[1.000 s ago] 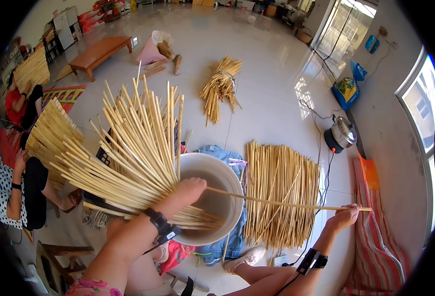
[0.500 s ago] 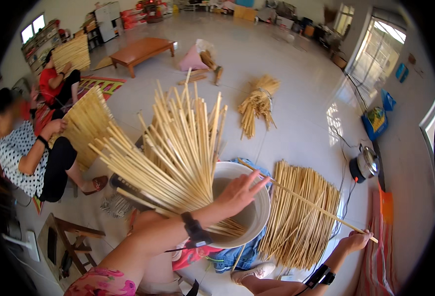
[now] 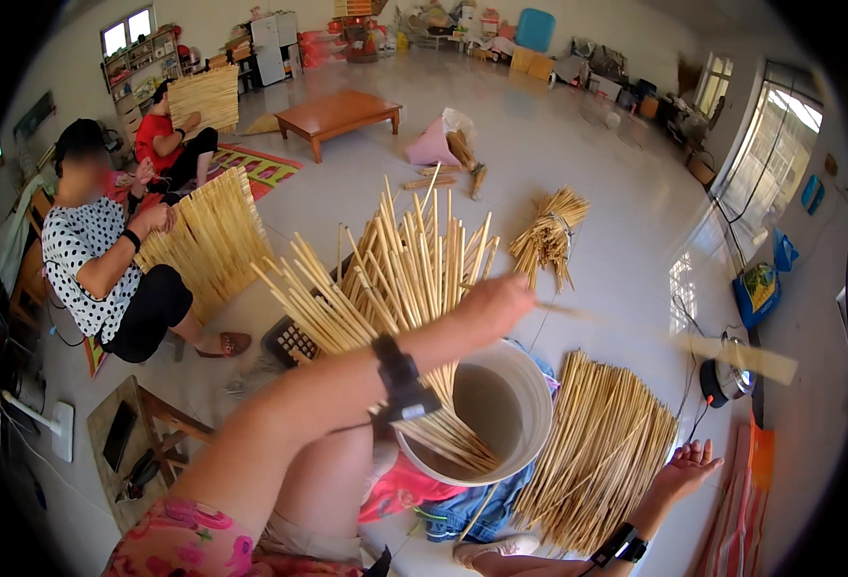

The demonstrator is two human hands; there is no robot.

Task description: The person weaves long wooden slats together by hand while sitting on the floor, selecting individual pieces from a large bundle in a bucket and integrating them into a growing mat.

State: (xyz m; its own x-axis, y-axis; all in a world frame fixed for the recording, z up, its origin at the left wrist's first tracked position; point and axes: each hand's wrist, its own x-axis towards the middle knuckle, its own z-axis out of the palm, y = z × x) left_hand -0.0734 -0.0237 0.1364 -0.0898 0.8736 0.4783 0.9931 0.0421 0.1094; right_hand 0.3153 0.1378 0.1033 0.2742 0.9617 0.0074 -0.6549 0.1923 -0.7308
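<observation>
From my end, I had the left hand (image 3: 497, 306) pinching one blurred pale stalk (image 3: 703, 346), which slanted out rightward above the floor (image 3: 626, 202). The right hand (image 3: 688, 470) hung palm up near the floor's right edge, fingers loosely spread, apart from the stalk. A stalk bundle (image 3: 400, 279) leaned over the left rim of the white bucket (image 3: 522, 394); a flat stalk pile (image 3: 592, 452) lay just right of it.

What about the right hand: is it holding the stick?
No, the right hand is open, apart from the stick in the left hand.
</observation>
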